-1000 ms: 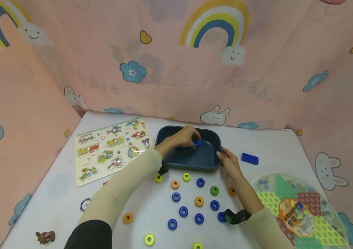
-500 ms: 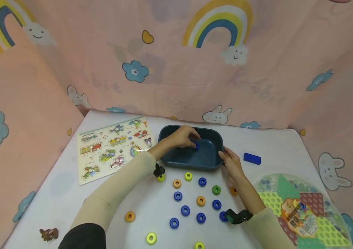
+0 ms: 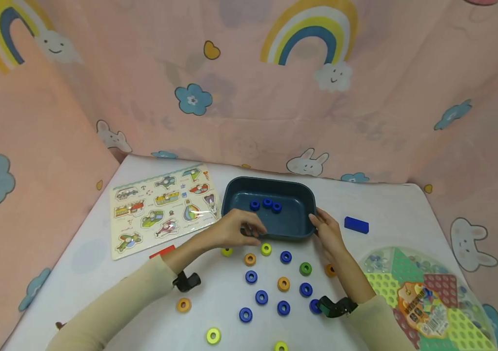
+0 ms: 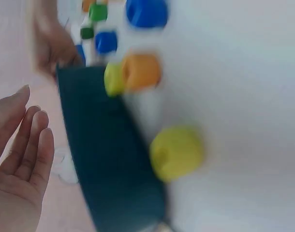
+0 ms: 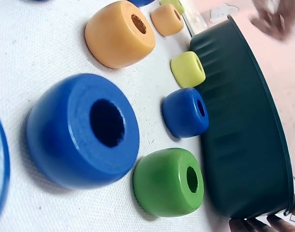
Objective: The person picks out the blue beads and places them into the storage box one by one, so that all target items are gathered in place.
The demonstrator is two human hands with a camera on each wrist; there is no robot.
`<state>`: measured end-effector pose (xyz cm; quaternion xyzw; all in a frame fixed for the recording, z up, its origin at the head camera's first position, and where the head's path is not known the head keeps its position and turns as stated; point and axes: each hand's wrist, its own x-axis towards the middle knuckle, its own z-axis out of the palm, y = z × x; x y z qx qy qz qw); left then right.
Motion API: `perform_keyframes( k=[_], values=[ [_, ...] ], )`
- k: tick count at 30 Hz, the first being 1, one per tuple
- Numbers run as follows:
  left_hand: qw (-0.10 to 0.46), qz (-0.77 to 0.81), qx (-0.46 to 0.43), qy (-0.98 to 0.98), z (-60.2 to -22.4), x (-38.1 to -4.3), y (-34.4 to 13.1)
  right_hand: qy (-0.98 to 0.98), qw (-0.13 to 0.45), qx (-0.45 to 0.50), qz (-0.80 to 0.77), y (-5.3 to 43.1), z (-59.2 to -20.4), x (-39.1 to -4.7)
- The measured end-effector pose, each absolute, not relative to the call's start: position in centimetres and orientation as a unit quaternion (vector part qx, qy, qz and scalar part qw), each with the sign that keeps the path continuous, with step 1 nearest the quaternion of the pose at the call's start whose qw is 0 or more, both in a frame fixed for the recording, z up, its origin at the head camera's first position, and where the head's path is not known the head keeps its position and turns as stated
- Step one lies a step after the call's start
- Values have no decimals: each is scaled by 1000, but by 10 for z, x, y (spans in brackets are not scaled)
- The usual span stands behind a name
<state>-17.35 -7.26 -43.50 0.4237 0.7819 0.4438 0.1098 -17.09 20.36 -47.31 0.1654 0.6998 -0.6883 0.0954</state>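
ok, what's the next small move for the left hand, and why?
Probably reach the left hand down to the blue bead on the table nearest the tray and pinch it: that hand is empty, the tray shows only three blue beads inside, and the right hand holds the tray's edge.
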Motion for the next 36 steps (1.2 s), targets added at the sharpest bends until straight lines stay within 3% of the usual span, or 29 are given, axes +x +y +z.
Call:
perform_keyframes(
  k=[7,13,27,36],
  values=[
    [161,433,419,782,-466,-127,-87,691,96,165,-698,203,-474,-171],
    [154,351,438,813,-486,-106,-92,693,99,163,-695,202,-476,-169],
    [164,320,439,823,-491,-103,-88,698,96,159,-692,202,-475,-169],
    [175,409,414,794,-452,-128,-87,694,93,153,-698,203,-476,-169]
  ],
)
